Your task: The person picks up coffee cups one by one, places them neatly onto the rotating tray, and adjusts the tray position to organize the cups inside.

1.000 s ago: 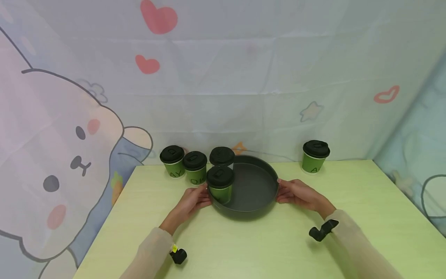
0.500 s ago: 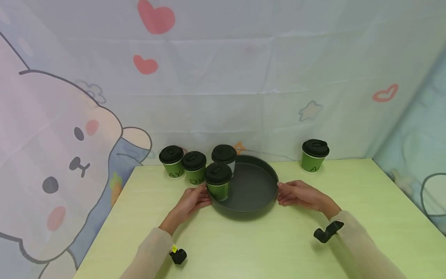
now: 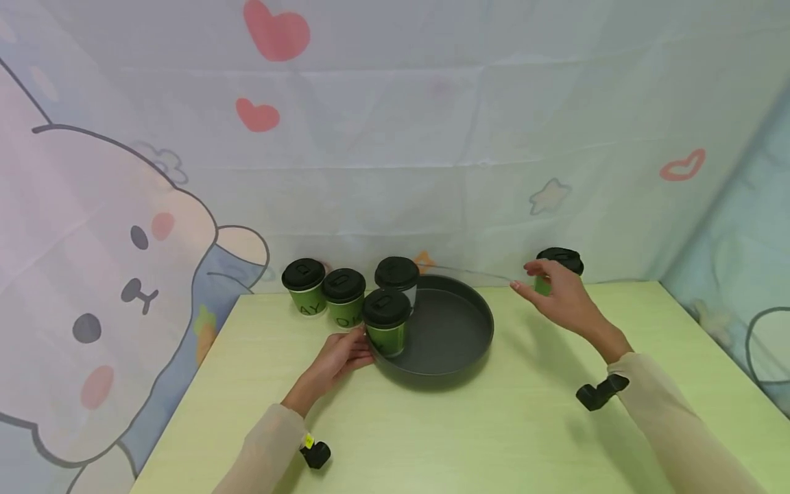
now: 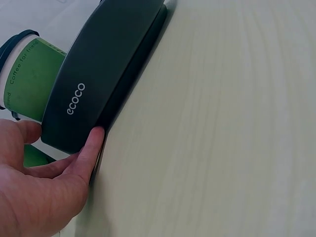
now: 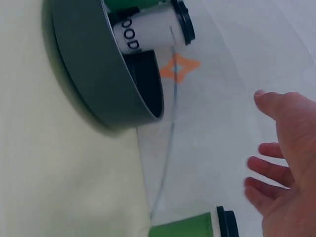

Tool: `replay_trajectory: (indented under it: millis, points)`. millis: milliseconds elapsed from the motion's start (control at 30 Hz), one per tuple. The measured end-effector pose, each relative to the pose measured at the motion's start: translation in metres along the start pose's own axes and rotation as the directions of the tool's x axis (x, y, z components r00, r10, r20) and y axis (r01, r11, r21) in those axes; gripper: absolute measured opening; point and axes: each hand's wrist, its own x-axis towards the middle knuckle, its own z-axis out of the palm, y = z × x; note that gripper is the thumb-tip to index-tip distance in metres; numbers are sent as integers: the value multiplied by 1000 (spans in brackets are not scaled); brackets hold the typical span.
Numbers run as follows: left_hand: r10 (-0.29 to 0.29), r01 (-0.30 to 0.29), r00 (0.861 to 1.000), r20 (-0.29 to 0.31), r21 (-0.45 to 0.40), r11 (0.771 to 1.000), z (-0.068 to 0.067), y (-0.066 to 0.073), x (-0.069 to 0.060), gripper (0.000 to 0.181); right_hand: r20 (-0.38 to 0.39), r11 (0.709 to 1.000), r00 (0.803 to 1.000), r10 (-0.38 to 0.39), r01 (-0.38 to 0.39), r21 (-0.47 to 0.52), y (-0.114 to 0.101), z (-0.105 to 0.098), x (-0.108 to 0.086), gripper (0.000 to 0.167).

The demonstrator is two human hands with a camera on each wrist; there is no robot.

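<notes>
A round dark grey tray (image 3: 453,333) with a raised rim stands on the table; "ecoco" is printed on its wall (image 4: 84,98). My left hand (image 3: 338,357) holds its left edge, thumb by the rim and fingers against the side and lower edge. Inside the tray's left part stand a green paper cup (image 3: 387,336) with a black lid and a white lidded cup (image 5: 148,32) behind it. My right hand (image 3: 564,298) is raised off the table, fingers apart and holding nothing. It partly hides a green lidded cup (image 3: 543,285) at the far right.
Two more green lidded cups (image 3: 307,298) (image 3: 345,310) stand left of the tray, near the back edge. A printed cloth (image 3: 382,137) hangs behind the pale wooden table (image 3: 432,439).
My right hand has let go of the tray's right edge and moved up and right, in front of the far-right cup. The left hand stays on the tray.
</notes>
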Motion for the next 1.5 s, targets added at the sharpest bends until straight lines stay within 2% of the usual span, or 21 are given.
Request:
replay_trajectory:
  millis: [100,167,267,433,733,967,1233,1500]
  points:
    - [0,0,1000,1,-1,1000,-1,-1,0,52,-97,996,993,-60,53,-71,4,-8,7,60]
    - [1,-1,1000,3,-2,1000,-1,-1,0,53,-136,994,989,-61,49,-94,9,-12,12,67]
    - [0,0,1000,6,-2,1000,-2,-1,0,54,-179,994,983,-24,5,-105,20,-16,19,78]
    - [-3,4,1000,9,-8,1000,-2,-1,-1,54,-208,992,976,59,-82,-100,45,-17,25,92]
    - [-6,7,1000,17,-21,1000,2,0,1,52,-192,970,954,229,-241,-40,86,-10,22,106]
    - [-14,14,1000,13,-31,999,5,-2,3,49,-158,944,931,329,-330,22,92,-5,20,116]
    - [-5,5,1000,11,-32,999,2,-2,2,50,-131,929,920,369,-362,76,90,0,26,113]
    - [-4,4,1000,-10,-33,999,2,-1,-1,48,-106,930,924,366,-358,87,88,1,27,108]
